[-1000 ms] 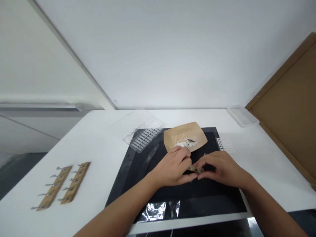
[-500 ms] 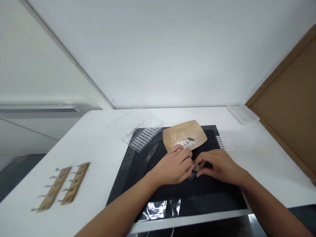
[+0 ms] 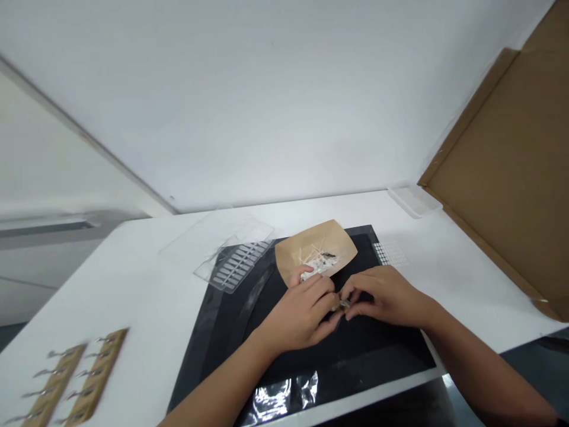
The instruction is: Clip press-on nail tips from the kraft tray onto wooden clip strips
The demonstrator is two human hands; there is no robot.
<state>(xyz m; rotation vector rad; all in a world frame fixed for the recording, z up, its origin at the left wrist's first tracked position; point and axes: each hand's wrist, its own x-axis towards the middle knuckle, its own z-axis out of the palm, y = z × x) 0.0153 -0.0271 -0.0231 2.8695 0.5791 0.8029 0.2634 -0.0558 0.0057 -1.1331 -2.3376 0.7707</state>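
Over the black mat (image 3: 373,344), my left hand (image 3: 302,308) is closed, its fingertips meeting those of my right hand (image 3: 377,296). Between the fingers shows a small shiny piece (image 3: 345,303), mostly covered and too small to name. My right hand pinches it with thumb and forefinger. Just beyond the left hand sits a brown paper tray (image 3: 288,249) with white scraps (image 3: 320,264) and thin sticks in it; a left finger overlaps its near edge.
A clear sheet of nail-shaped tips (image 3: 240,265) lies at the mat's far left corner. A sheet of small white squares (image 3: 391,254) lies right. Two wooden strips with metal clips (image 3: 95,379) are at the left, a clear plastic tray (image 3: 415,201) at the back, cardboard (image 3: 502,160) at right.
The view has shifted, so most things sit further left in it. A small dark translucent piece that showed below the fingers is no longer visible. Both hands stay together.
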